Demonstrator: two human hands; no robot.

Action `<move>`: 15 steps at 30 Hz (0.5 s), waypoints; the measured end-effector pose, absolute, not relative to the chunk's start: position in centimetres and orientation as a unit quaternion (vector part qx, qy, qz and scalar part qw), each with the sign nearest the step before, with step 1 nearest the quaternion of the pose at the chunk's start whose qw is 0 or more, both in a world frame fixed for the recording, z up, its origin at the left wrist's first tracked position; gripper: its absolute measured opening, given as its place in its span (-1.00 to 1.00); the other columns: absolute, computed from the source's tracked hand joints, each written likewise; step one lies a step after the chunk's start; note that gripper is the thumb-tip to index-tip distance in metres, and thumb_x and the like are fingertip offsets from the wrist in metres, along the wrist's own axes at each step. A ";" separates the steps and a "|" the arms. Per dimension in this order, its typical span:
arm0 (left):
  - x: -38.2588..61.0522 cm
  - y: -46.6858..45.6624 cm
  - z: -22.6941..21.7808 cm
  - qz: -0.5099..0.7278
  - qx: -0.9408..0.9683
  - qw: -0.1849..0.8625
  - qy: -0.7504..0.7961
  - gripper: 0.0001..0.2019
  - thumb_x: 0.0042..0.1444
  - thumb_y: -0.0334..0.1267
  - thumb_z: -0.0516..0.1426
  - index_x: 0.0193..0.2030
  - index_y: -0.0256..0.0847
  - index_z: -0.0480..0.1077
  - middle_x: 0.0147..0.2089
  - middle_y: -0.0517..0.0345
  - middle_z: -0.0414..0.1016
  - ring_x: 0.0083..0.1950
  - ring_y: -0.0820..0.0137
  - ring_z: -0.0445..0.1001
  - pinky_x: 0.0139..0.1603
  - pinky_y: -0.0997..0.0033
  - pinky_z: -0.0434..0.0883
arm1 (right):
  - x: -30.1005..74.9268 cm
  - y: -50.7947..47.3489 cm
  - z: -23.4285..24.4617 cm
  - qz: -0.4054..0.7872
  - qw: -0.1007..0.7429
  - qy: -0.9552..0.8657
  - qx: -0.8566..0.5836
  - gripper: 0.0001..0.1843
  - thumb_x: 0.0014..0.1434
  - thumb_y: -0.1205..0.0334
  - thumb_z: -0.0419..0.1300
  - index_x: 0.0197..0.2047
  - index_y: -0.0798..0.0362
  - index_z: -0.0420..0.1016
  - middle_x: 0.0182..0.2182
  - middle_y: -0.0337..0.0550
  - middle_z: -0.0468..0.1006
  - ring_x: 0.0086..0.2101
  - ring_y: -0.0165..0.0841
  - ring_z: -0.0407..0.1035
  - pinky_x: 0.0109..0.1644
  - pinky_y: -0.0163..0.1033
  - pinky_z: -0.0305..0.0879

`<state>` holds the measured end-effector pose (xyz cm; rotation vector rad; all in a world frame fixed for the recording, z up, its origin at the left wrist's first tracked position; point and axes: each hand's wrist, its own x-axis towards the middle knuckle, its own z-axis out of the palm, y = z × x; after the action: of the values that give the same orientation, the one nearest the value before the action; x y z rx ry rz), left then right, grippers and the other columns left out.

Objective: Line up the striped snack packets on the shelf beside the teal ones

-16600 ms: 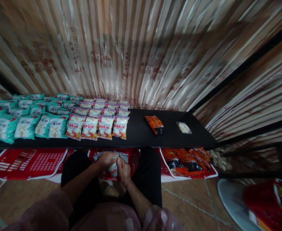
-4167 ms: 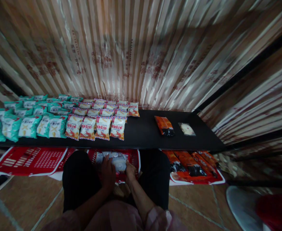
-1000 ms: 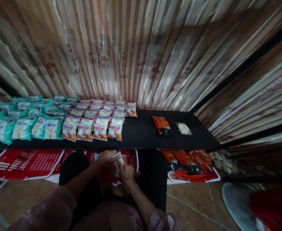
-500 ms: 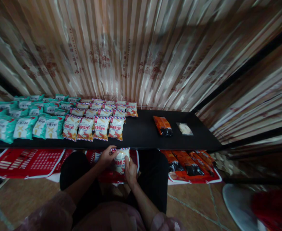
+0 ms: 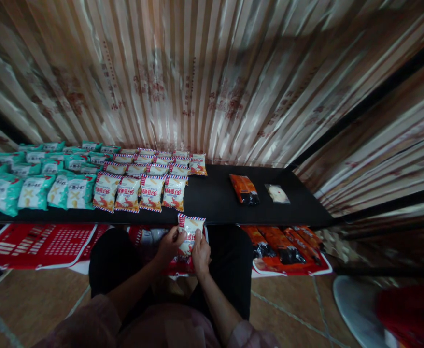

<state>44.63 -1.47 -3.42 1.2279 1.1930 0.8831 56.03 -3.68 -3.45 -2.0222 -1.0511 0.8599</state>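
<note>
A white snack bag (image 5: 190, 226) with a striped top edge and red lettering is held upright between both hands, just in front of the black shelf's front edge. My left hand (image 5: 170, 246) grips its left side, and my right hand (image 5: 200, 252) pinches its right side with the thumb on the front. Behind it on the shelf stand rows of matching white snack bags (image 5: 151, 192). The closest of these rows ends a little left of the held bag. Further left are several rows of teal snack bags (image 5: 36, 191).
On the black shelf (image 5: 212, 193), an orange and black packet (image 5: 244, 188) and a small clear packet (image 5: 277, 193) lie to the right. Below are a red basket (image 5: 49, 245) at left and another with orange packets (image 5: 282, 245) at right. A striped curtain (image 5: 168, 72) hangs behind.
Both hands have moved slightly right, raising the snack bag toward the shelf edge. My left hand has shifted from the bag's top corner down to its side.
</note>
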 end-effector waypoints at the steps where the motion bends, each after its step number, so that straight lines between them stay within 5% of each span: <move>1: 44.7 -1.6 -3.3 0.377 0.529 0.566 0.507 -0.70 0.10 -0.09 0.01 -0.11 -0.21 0.32 -0.10 0.04 0.53 -0.14 0.31 0.50 -0.12 0.33 0.43 | 56.1 -3.6 -3.2 0.332 0.343 -0.404 -0.781 -0.31 0.22 -0.16 -0.29 -0.20 0.15 0.50 -0.41 0.02 0.57 -0.41 -0.26 0.44 -0.38 -0.30 0.21; 5: 45.2 -1.9 -3.0 0.383 0.543 0.540 0.516 -0.67 0.14 -0.06 -0.03 -0.06 -0.20 0.31 -0.04 0.01 0.49 -0.03 0.29 0.46 -0.02 0.30 0.39 | 56.2 -3.3 -2.3 0.334 0.338 -0.397 -0.785 -0.34 0.23 -0.13 -0.29 -0.18 0.14 0.49 -0.43 0.01 0.56 -0.41 -0.25 0.43 -0.37 -0.29 0.21; 15: 46.2 -1.0 -2.3 0.367 0.564 0.474 0.568 -0.64 0.15 -0.05 -0.06 -0.08 -0.24 0.34 -0.09 0.00 0.52 -0.13 0.28 0.48 -0.15 0.35 0.39 | 57.4 -2.6 -1.3 0.330 0.353 -0.440 -0.757 -0.32 0.24 -0.12 -0.34 -0.24 0.10 0.49 -0.34 -0.01 0.58 -0.33 -0.25 0.43 -0.26 -0.26 0.23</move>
<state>46.24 -1.02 -2.32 1.3804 1.3899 0.8982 57.35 -2.57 -1.29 -1.9577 -1.1382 0.8523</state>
